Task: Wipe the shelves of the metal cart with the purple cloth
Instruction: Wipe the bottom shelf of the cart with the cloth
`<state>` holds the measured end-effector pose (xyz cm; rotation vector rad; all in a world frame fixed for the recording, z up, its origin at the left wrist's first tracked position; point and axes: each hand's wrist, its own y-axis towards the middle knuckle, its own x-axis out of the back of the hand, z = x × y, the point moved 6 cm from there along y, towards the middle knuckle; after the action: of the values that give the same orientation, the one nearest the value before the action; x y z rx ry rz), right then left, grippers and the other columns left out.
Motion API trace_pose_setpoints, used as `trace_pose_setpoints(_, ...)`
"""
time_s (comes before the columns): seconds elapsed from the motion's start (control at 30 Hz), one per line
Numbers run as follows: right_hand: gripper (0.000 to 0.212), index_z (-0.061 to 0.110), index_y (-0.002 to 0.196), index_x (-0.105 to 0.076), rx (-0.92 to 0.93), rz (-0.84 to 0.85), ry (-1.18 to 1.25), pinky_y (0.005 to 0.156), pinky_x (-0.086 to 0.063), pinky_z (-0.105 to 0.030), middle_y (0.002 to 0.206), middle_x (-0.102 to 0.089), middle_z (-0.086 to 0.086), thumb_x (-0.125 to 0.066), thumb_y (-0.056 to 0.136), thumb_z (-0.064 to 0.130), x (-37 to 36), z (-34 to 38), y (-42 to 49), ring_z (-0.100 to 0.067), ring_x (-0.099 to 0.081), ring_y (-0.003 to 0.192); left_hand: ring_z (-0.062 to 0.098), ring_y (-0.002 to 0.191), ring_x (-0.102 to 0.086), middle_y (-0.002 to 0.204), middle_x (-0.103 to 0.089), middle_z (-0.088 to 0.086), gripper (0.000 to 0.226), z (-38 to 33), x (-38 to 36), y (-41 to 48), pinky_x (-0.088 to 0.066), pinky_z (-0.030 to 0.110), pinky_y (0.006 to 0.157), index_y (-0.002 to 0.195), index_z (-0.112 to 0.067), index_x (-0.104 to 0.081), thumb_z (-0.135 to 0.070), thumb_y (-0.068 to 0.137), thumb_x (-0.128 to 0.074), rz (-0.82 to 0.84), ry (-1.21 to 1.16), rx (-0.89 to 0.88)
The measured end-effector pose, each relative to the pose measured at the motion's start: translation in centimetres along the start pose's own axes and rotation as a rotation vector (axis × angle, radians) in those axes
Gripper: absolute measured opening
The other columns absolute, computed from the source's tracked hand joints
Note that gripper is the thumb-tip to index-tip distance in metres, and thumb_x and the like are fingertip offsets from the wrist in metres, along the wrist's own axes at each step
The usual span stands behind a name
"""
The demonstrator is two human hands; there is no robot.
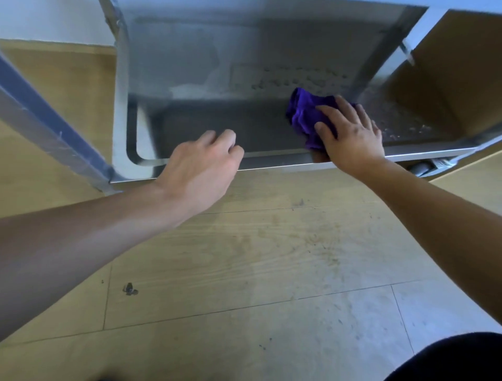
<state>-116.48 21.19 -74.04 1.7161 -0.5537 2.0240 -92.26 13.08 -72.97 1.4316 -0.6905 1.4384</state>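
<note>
The metal cart's bottom shelf [206,127] fills the upper part of the head view, a shallow steel tray with a raised rim. A crumpled purple cloth [304,114] lies on the shelf's right half. My right hand [350,133] presses flat on the cloth with fingers spread, near the front rim. My left hand [203,166] hovers over the front rim at the shelf's middle, fingers loosely curled and holding nothing. Water droplets [298,79] speckle the shelf behind the cloth and to its right.
An upper shelf edge [271,2] overhangs at the top. Cart legs [119,81] stand at the left and right. A castor wheel [423,168] shows under the right front corner. A wrapped metal bar [40,114] slants at left. Wood-look floor [244,258] lies below.
</note>
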Motion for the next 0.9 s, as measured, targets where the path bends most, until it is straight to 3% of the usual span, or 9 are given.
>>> trace_pose_setpoints(0.13,0.045,0.04,0.146,-0.033,-0.119,-0.064,0.031,0.117,-0.013,-0.058,0.162,-0.018,0.008,-0.029,0.102,0.048,-0.2,0.4,-0.7,-0.034,-0.009,0.149,0.023,0.062,-0.047,0.08,-0.052,0.002,0.018,0.0,-0.4,0.0,-0.025,0.024,0.041,0.071,-0.012,-0.056,0.001,0.069,-0.069,0.012,0.036,0.007)
trace_pose_setpoints(0.37,0.045,0.042,0.145,-0.037,0.242,-0.021,0.005,0.118,-0.013,-0.056,0.161,-0.02,0.013,-0.036,0.1,0.048,-2.5,10.6,-2.1,-0.034,-0.011,0.149,0.021,0.062,-0.046,0.078,-0.049,0.002,0.016,0.3,-0.6,-0.6,-0.025,0.026,0.042,0.073,-0.013,-0.054,-0.004,0.074,-0.066,-0.023,0.096,0.004)
trace_pose_setpoints(0.53,0.045,0.048,0.144,-0.036,0.239,-0.001,0.03,0.12,-0.011,-0.051,0.161,-0.019,0.013,-0.036,0.099,0.055,-1.8,8.0,1.1,-0.026,-0.012,0.15,0.022,0.068,-0.049,0.087,-0.054,0.001,0.01,1.0,-0.6,-0.6,-0.034,0.029,0.045,0.081,-0.014,-0.059,-0.013,0.088,-0.052,-0.066,0.02,0.03)
trace_pose_setpoints(0.67,0.045,0.046,0.145,-0.034,0.051,-0.013,0.017,0.119,-0.011,-0.054,0.162,-0.017,0.011,-0.033,0.1,0.054,-1.0,2.8,3.7,-0.029,-0.011,0.15,0.024,0.097,-0.058,0.111,-0.059,0.004,0.033,2.4,-0.3,-0.3,-0.05,0.038,0.07,0.102,-0.013,-0.063,-0.032,0.098,-0.036,-0.078,-0.133,0.027)
trace_pose_setpoints(0.8,0.046,0.042,0.145,-0.035,-0.058,-0.048,0.024,0.118,-0.012,-0.058,0.161,-0.019,0.009,-0.031,0.1,0.051,-0.8,1.4,4.4,-0.034,-0.013,0.148,0.027,0.111,-0.056,0.121,-0.057,0.006,0.039,3.0,-1.5,-0.4,-0.047,0.041,0.089,0.111,-0.012,-0.062,-0.036,0.099,-0.033,-0.053,-0.203,0.024)
trace_pose_setpoints(0.9,0.045,0.044,0.146,-0.033,-0.022,-0.004,0.019,0.119,-0.007,-0.055,0.163,-0.014,0.011,-0.033,0.101,0.047,-1.6,5.6,4.0,-0.037,-0.008,0.148,0.034,0.118,-0.053,0.122,-0.058,0.013,0.037,2.5,-2.2,-0.7,-0.044,0.046,0.097,0.117,-0.007,-0.061,-0.028,0.099,-0.036,-0.094,-0.184,0.053)
